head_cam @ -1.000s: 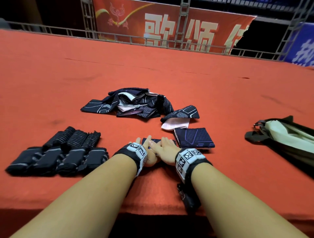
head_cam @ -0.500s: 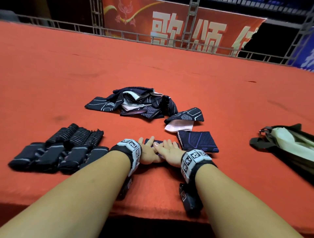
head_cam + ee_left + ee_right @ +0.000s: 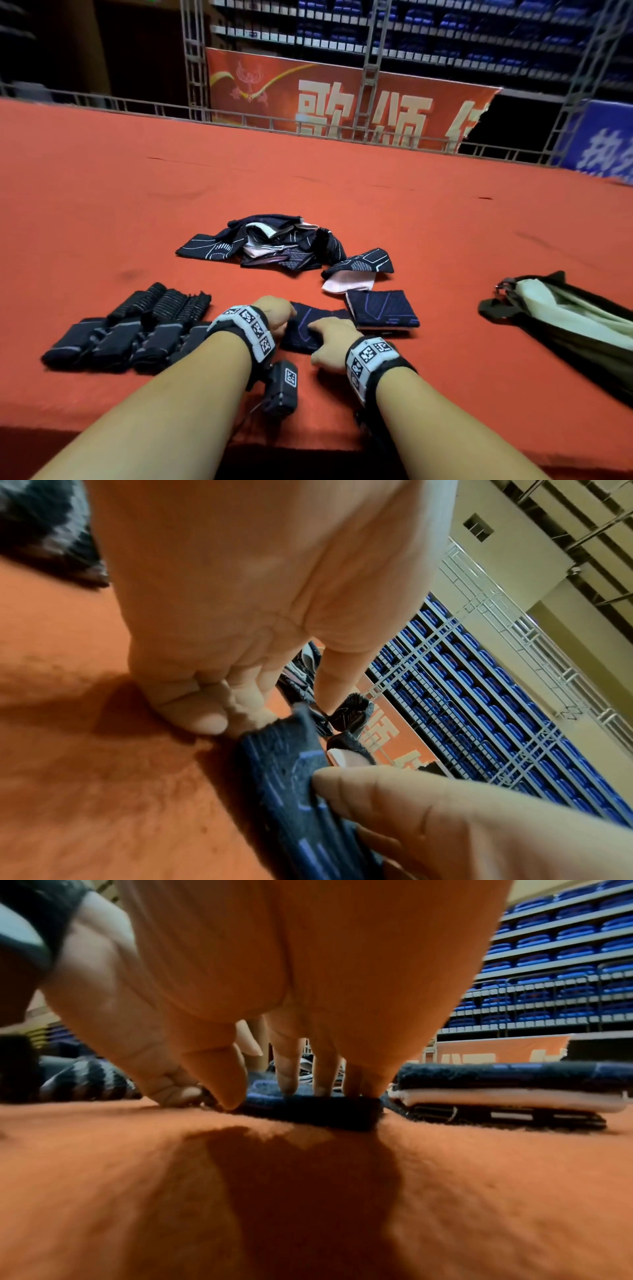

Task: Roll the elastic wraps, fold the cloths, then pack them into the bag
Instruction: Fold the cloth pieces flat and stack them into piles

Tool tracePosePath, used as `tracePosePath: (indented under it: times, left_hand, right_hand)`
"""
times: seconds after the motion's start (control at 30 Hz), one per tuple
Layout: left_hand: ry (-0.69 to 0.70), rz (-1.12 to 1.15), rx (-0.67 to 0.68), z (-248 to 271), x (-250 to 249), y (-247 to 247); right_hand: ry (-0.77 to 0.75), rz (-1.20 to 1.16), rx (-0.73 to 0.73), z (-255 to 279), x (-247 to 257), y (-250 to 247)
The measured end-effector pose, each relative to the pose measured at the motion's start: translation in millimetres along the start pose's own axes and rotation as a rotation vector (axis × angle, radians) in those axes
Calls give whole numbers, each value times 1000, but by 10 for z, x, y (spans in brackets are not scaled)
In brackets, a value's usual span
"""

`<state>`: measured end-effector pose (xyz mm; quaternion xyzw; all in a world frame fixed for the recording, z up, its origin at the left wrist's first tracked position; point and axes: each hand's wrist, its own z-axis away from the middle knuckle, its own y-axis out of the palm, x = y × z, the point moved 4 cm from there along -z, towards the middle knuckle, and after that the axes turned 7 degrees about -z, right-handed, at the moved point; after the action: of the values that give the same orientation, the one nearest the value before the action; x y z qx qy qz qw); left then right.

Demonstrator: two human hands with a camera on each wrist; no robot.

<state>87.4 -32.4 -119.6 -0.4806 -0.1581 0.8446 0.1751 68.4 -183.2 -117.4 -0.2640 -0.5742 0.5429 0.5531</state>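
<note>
A small folded dark-blue cloth (image 3: 305, 330) lies on the red table between my hands. My left hand (image 3: 284, 320) has its fingers curled at the cloth's left edge (image 3: 284, 772), pinching it, with the index finger stretched out. My right hand (image 3: 325, 334) arches over the cloth (image 3: 315, 1112), fingertips on top and thumb at its near edge. A stack of folded cloths (image 3: 382, 308) sits just to the right. Behind them lies a pile of unfolded cloths (image 3: 270, 243). Rolled black wraps (image 3: 126, 329) are lined up at the left. The dark bag (image 3: 565, 329) lies at the right, its mouth showing a pale lining.
The red table (image 3: 445, 240) stretches far back to a metal railing and a red banner. Its near edge runs just below my forearms. Bare cloth lies between the folded stack and the bag.
Both hands lay flat on the folded cloth before. Now they are raised onto their fingertips and grip its edges. The head view has tilted upward.
</note>
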Motion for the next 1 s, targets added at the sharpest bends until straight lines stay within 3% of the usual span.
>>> tracePosePath:
  times: [0.17, 0.33, 0.47, 0.6, 0.7, 0.8, 0.87, 1.0]
  left_hand:
    - [-42, 225, 126, 162, -82, 180]
    - [93, 290, 117, 377, -349, 39]
    - [133, 306, 105, 330, -431, -1]
    - [47, 291, 192, 280, -378, 206]
    - [74, 380, 279, 310, -465, 403]
    - [220, 476, 271, 365, -670, 553]
    - [305, 429, 212, 319, -769, 625]
    - [386, 377, 133, 159, -893, 743]
  right_hand:
    - [40, -41, -157, 124, -34, -30]
    - [-5, -228, -355, 221, -9, -393]
    - [7, -479, -509, 294, -152, -818]
    - [-8, -772, -620, 331, -390, -1087]
    - [19, -1071, -605, 312, -580, -1100]
    - [109, -1330, -493, 345, -757, -1043]
    - [174, -1288, -462, 353, -925, -1006]
    - [271, -1142, -535, 280, -1311, -941]
